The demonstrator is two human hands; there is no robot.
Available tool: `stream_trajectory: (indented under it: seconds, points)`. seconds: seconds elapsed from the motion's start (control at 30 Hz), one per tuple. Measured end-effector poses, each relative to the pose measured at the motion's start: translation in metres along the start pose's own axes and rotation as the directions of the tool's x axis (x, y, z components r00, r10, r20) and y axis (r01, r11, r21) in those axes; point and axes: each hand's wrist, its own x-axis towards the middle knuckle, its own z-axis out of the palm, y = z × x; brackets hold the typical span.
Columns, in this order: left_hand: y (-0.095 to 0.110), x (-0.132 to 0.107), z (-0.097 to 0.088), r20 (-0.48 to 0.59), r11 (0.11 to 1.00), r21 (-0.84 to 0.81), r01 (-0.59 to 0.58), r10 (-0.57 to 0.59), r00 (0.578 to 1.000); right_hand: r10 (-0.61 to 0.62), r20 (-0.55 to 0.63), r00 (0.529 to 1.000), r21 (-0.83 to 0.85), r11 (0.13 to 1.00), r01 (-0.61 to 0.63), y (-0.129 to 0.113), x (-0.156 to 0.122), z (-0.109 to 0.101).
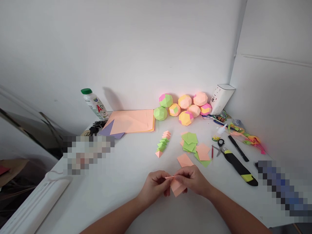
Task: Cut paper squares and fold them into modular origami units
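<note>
Both my hands meet low in the middle of the white table [117,191], pinching one small peach paper square [177,188]. My left hand [154,186] grips its left edge and my right hand [192,180] its upper right, fingers closed on the fold. Just beyond lie a loose peach square [184,160], a pile of green and peach squares [193,144] and a row of folded green and peach units [162,144].
Several coloured paper balls [185,109] sit against the back wall, beside a white box [220,97]. A stack of peach sheets [131,121] and a green-capped bottle [95,104] stand at the back left. Scissors [220,148], a black and yellow knife [240,167] and a pen [238,148] lie right.
</note>
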Motion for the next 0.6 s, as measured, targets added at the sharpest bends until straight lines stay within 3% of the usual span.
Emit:
stream_trajectory:
  seconds: [0.17,0.4,0.5,0.6]
  points:
    - [0.0005,0.0010,-0.0015,-0.038,0.999,-0.031,-0.021,0.020,0.999,-0.022,-0.021,1.000,0.014,1.000,0.022,-0.0047,-0.0002,0.0003]
    - [0.0026,0.0005,-0.0063,-0.184,0.993,-0.049,-0.110,0.099,0.978,-0.020,-0.074,0.997,-0.009,1.000,0.019,-0.0075,-0.0001,0.0003]
    - [0.0068,0.0002,-0.0047,-0.155,0.991,-0.082,-0.110,0.096,0.983,-0.005,-0.060,0.998,0.007,1.000,0.006,-0.0053,0.0002,0.0012]
    - [0.0088,-0.0005,-0.0006,-0.073,0.996,-0.082,-0.035,0.029,0.997,0.010,-0.015,1.000,0.007,1.000,-0.010,-0.0017,0.0000,0.0036]
